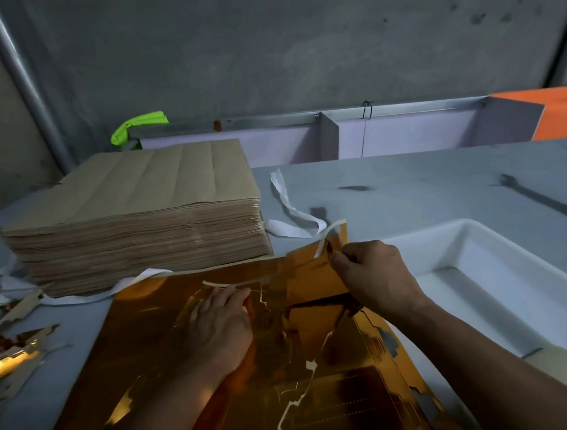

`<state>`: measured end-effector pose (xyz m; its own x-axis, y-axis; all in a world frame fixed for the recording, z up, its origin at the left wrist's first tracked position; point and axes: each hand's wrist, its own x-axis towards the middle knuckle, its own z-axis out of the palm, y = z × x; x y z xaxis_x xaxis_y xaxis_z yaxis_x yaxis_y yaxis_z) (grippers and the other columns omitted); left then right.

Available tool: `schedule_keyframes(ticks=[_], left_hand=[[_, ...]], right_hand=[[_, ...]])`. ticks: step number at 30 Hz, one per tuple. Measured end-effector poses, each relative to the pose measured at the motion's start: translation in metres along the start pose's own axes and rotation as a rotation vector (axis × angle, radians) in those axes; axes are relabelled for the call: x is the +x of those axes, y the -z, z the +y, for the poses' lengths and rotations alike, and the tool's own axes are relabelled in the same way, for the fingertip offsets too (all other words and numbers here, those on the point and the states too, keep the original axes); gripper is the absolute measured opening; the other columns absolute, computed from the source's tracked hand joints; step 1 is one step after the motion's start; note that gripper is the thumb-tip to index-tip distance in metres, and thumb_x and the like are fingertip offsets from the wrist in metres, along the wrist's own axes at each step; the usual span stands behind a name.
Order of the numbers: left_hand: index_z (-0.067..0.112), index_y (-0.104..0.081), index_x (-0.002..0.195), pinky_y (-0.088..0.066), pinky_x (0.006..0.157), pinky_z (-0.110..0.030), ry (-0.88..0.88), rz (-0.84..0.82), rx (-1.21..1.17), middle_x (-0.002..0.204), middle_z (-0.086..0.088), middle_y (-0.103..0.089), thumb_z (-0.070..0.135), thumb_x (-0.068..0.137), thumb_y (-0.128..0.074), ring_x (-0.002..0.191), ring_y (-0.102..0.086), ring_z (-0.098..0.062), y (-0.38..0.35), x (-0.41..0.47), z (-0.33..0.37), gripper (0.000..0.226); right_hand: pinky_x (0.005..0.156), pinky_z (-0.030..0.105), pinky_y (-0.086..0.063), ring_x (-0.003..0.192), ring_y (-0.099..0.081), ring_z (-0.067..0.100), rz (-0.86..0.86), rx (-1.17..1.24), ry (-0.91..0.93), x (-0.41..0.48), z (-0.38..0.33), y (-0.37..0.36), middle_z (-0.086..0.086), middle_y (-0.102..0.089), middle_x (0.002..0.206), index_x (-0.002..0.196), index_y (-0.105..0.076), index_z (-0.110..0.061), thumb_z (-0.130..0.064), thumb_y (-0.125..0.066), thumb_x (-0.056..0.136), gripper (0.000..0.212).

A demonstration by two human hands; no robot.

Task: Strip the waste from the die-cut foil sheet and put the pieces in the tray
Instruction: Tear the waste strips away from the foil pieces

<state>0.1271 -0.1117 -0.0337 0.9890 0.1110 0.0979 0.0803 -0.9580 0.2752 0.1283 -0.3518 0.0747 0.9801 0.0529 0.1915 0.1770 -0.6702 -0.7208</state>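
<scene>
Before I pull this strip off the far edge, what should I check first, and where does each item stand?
1. Right hand pinches the waste strip: ok.
2. Left hand lies flat on the foil sheet, pinning it: ok.
3. Strip fully cut free along its length: cannot tell.
4. Tray open, beside the right hand: ok.
5. Scrap pile lies apart from the sheet, to its left: ok.
</scene>
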Motion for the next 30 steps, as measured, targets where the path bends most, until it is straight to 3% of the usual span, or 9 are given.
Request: schedule_keyframes(ticks=[3,6,12,15,19,22,25,28,30], left_hand=[[0.042,-0.028,0.148,-0.010,0.121,-0.040,0.010,0.009,-0.016,0.159,0.012,-0.024,0.039,0.104,-0.023,0.148,-0.016,-0.012,-0.001,0.000,-0.001,0.045],[0.041,-0.029,0.148,-0.009,0.120,-0.039,-0.024,0.020,-0.013,0.159,0.012,-0.025,0.039,0.104,-0.022,0.148,-0.016,-0.012,-0.001,-0.002,-0.002,0.045],[0.041,-0.026,0.149,-0.010,0.121,-0.040,-0.047,0.027,-0.006,0.160,0.011,-0.024,0.039,0.104,-0.025,0.148,-0.016,-0.013,0.003,-0.005,0.000,0.045],[0.041,-0.023,0.150,-0.009,0.122,-0.041,-0.041,0.006,0.006,0.160,0.011,-0.022,0.047,0.101,-0.037,0.149,-0.014,-0.014,0.008,-0.008,0.003,0.051],[0.038,-0.022,0.151,-0.013,0.122,-0.042,-0.057,-0.047,0.012,0.160,0.009,-0.020,0.048,0.089,-0.063,0.148,-0.016,-0.017,0.017,-0.012,0.005,0.075],[0.031,-0.040,0.144,-0.039,0.109,-0.045,0.029,0.048,-0.240,0.148,0.002,-0.038,0.034,0.094,-0.060,0.134,-0.039,-0.021,0.026,-0.012,0.009,0.054],[0.026,-0.056,0.124,-0.050,0.093,-0.043,0.186,0.175,-0.576,0.127,-0.004,-0.054,0.032,0.102,-0.043,0.111,-0.055,-0.020,0.038,-0.011,0.011,0.026],[0.021,-0.063,0.104,-0.050,0.077,-0.034,0.351,0.003,-0.997,0.109,-0.010,-0.069,0.043,0.102,-0.040,0.096,-0.064,-0.022,0.059,-0.010,0.016,0.032],[0.016,-0.066,0.103,-0.052,0.068,-0.034,0.459,-0.198,-1.219,0.096,-0.012,-0.076,0.054,0.094,-0.051,0.090,-0.069,-0.026,0.072,-0.013,0.018,0.042]], right_hand=[[0.062,0.039,-0.061,0.068,-0.068,0.022,-0.006,0.109,-0.077,-0.001,-0.001,0.002,0.013,-0.068,0.082,0.084,-0.069,-0.011,-0.034,-0.052,0.098,0.031],[0.071,0.043,-0.059,0.080,-0.069,0.028,-0.057,0.159,-0.176,0.001,0.000,0.001,0.017,-0.070,0.094,0.088,-0.071,-0.009,-0.034,-0.057,0.094,0.029],[0.048,0.024,-0.052,0.058,-0.071,0.022,-0.254,0.334,-0.290,0.003,-0.002,0.009,0.010,-0.073,0.075,0.081,-0.070,-0.009,-0.026,-0.065,0.089,0.019],[0.054,0.032,-0.058,0.065,-0.073,0.032,-0.431,0.505,-0.287,0.000,-0.003,0.011,0.012,-0.075,0.076,0.086,-0.068,-0.008,-0.020,-0.061,0.092,0.015],[0.052,0.028,-0.054,0.074,-0.073,0.033,-0.532,0.580,-0.328,-0.005,-0.001,0.004,0.017,-0.075,0.088,0.107,-0.061,-0.001,-0.018,-0.055,0.096,0.021],[0.065,0.036,-0.061,0.079,-0.074,0.037,-0.507,0.615,-0.338,-0.005,-0.001,0.001,0.020,-0.074,0.095,0.115,-0.057,0.002,-0.017,-0.054,0.097,0.026],[0.084,0.049,-0.059,0.083,-0.073,0.040,-0.429,0.616,-0.315,-0.004,0.000,0.000,0.022,-0.073,0.098,0.113,-0.058,0.002,-0.018,-0.056,0.096,0.027],[0.092,0.054,-0.055,0.086,-0.073,0.037,-0.383,0.598,-0.290,-0.004,-0.001,-0.002,0.022,-0.072,0.101,0.111,-0.060,-0.001,-0.021,-0.057,0.096,0.025],[0.092,0.054,-0.055,0.089,-0.072,0.038,-0.381,0.592,-0.280,-0.004,-0.002,-0.002,0.022,-0.071,0.103,0.110,-0.061,-0.002,-0.022,-0.058,0.096,0.024]])
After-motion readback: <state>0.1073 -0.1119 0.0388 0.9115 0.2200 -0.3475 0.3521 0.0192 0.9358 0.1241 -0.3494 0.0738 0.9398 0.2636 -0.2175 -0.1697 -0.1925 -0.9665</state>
